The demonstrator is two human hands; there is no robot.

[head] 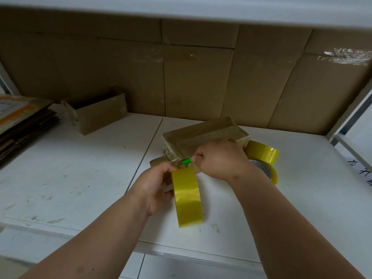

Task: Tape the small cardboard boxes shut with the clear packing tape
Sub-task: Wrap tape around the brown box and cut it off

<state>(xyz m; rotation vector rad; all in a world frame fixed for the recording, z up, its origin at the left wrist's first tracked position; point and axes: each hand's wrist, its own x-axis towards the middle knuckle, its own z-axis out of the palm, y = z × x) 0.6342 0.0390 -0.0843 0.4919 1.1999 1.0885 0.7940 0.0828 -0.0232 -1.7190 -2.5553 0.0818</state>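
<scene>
Head view: right hand is pinching a small green cutter against the stretched tape strip, probably to cut it free near the box edge. Left hand is gripping the yellow-tinted tape roll, holding it upright and pulled toward the person, likely to keep the strip taut for the cut. Cardboard box is lying on the counter just beyond both hands, flaps down, tape already shining along its top seam. Two spare rolls are sitting beside the right wrist, within reach. Another box is standing open at the far left, likely untaped. Flattened cardboard stack is lying at the left edge.
</scene>
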